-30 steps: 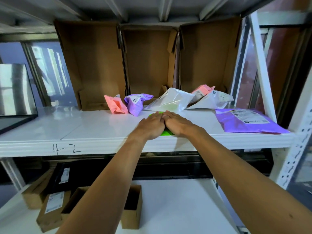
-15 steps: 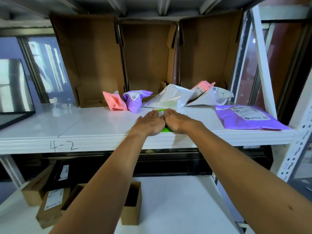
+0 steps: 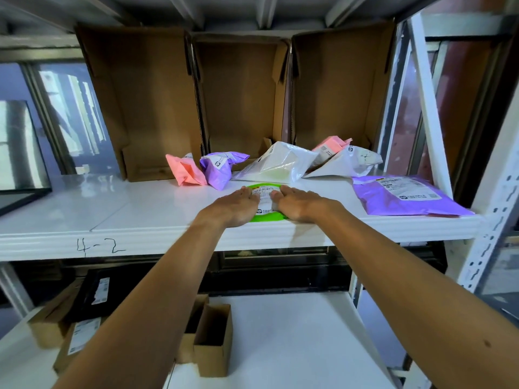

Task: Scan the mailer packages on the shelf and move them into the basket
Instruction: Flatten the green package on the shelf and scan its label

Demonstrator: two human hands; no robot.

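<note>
"4-2" is handwritten on the white shelf point(image 3: 140, 214) edge at 8 o'clock, while the left hand point(image 3: 236, 204) and right hand point(image 3: 297, 204) press flat, fingers spread, on a green mailer point(image 3: 265, 217) whose white label's print is unreadable, near the shelf's front edge.

mailers point(image 3: 265, 202): 7 | upright cardboard boxes point(image 3: 146, 108): 3 | hands point(image 3: 236, 204): 2

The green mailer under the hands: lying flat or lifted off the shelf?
Flat: the green mailer lies label-up on the shelf.
</note>
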